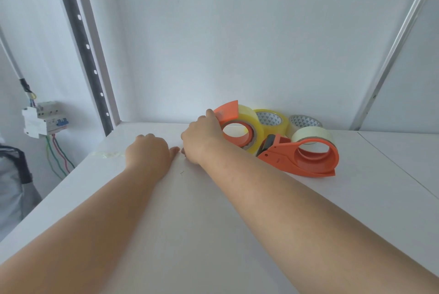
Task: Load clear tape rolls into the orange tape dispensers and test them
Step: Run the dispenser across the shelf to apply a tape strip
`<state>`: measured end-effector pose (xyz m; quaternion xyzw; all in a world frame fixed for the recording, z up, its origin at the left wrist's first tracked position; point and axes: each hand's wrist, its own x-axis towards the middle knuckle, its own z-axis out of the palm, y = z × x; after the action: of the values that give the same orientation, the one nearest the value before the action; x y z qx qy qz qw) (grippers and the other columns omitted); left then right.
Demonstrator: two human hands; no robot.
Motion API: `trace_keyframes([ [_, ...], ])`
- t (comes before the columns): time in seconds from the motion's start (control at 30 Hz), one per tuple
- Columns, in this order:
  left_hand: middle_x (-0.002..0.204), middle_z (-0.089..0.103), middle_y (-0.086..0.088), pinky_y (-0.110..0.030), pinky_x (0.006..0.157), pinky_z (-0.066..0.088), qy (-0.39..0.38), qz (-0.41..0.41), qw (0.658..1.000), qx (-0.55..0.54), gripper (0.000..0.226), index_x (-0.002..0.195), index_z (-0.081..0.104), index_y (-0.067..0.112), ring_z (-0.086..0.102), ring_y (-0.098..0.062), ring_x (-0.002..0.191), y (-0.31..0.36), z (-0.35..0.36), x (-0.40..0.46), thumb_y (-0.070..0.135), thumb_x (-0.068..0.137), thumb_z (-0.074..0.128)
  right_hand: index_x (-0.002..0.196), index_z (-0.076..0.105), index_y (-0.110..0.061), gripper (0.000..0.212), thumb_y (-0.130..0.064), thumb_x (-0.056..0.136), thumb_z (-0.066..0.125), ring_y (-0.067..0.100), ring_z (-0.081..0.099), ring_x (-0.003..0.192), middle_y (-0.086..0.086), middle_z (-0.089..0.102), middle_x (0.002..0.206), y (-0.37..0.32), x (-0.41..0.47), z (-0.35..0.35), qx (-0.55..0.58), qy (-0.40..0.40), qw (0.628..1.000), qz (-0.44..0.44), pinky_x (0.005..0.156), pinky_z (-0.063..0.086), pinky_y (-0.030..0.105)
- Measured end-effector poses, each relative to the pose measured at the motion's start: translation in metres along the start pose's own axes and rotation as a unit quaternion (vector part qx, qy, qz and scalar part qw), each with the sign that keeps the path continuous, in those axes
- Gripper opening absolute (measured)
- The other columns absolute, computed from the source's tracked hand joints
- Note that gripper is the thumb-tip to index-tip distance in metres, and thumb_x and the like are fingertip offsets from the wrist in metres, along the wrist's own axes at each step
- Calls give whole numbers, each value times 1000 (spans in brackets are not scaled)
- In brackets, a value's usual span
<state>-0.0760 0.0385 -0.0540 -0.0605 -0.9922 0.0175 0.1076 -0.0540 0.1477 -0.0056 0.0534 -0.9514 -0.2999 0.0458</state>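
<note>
White tabletop (213,234) fills the lower frame and meets a plain white wall, with a perforated dark rail (82,39) slanting down the upper left and a circuit breaker box (44,119) with coloured wires hanging at the left edge. Centre frame, the right hand (202,138) reaches forward and its fingers are closed around the upright orange dispenser (234,125), gripping its raised orange flap and rim; this dispenser already carries a yellowish clear tape roll (253,127) around its hub. Just left of it, the left hand (149,152) lies palm down on the table, fingers curled loosely and holding nothing, its thumb tip nearly meeting the right thumb. To the right, a second orange dispenser (306,157) lies flat on the table with a pale clear roll (312,135) seated on its ring. Behind these, against the wall, sit two more tape rolls with triangle-patterned cores, one yellowish (270,120) and one paler (305,122). Left of the left hand, a crumpled scrap of clear tape (107,154) lies near the table's edge
</note>
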Motion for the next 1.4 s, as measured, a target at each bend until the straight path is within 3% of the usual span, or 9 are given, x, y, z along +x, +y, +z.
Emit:
trace_keyframes([
  [0.07, 67, 44, 0, -25, 51, 33, -13, -5, 1000, 11, 53, 62, 47, 12, 47, -18, 67, 3, -5, -1, 48, 98, 31, 116, 57, -31, 30, -36, 96, 35, 20, 48, 110, -5, 60, 117, 0, -1, -1, 0, -4, 1000, 1, 96, 25, 38],
  [0.13, 64, 45, 0, -24, 51, 33, -25, -9, 999, 23, 51, 59, 44, 14, 44, -16, 58, 8, -9, 0, 43, 99, 32, 114, 57, -31, 29, -34, 96, 35, 20, 48, 108, -5, 60, 115, 0, -1, -2, -1, -13, 1000, 3, 96, 24, 37],
  [0.27, 65, 48, 0, -24, 57, 38, -50, -32, 998, 11, 45, 61, 49, 13, 47, -17, 61, 18, -16, 0, 40, 96, 35, 111, 58, -31, 32, -30, 93, 32, 21, 44, 98, -4, 60, 111, 2, -4, -4, 9, -22, 1000, 13, 96, 25, 37],
  [0.47, 66, 51, 1, -21, 50, 32, -69, -65, 995, -22, 31, 64, 52, 14, 43, -13, 54, 24, -21, -3, 30, 89, 43, 115, 57, -32, 33, -32, 93, 32, 19, 46, 112, -4, 58, 115, -1, -2, -1, 25, -14, 999, 31, 97, 24, 38],
  [0.57, 67, 52, 2, -21, 53, 35, -83, -74, 994, -23, 22, 64, 52, 15, 44, -12, 55, 26, -22, -4, 22, 85, 48, 122, 54, -33, 36, -35, 92, 34, 20, 44, 116, -3, 56, 120, -5, 2, 3, 21, -10, 999, 44, 97, 24, 40],
  [0.7, 68, 53, 3, -22, 58, 39, -89, -72, 993, -13, 17, 65, 53, 16, 46, -13, 55, 26, -21, -2, 21, 81, 52, 127, 51, -32, 39, -36, 91, 36, 22, 43, 118, -1, 54, 124, -5, 2, 4, 11, -5, 999, 52, 98, 24, 42],
  [0.9, 67, 54, 3, -21, 52, 35, -82, -67, 994, -2, 12, 65, 54, 17, 47, -13, 55, 25, -16, -1, 18, 77, 54, 126, 52, -31, 39, -38, 91, 36, 24, 43, 116, 1, 54, 122, -4, 1, 6, 2, -5, 998, 61, 96, 25, 43],
  [1.2, 69, 54, 2, -23, 60, 42, -79, -61, 995, -12, 20, 67, 55, 16, 52, -16, 62, 23, -16, -1, 27, 82, 50, 125, 53, -30, 42, -47, 92, 33, 23, 43, 116, 1, 54, 122, 0, -1, 6, 11, -12, 998, 57, 95, 25, 42],
  [1.4, 63, 53, 3, -21, 51, 35, -61, -51, 997, -8, 52, 64, 56, 17, 46, -13, 53, 22, -9, -1, 60, 88, 37, 124, 52, -31, 38, -41, 91, 36, 21, 41, 119, -1, 52, 125, 12, -1, -4, 15, -56, 998, 20, 96, 25, 38],
])
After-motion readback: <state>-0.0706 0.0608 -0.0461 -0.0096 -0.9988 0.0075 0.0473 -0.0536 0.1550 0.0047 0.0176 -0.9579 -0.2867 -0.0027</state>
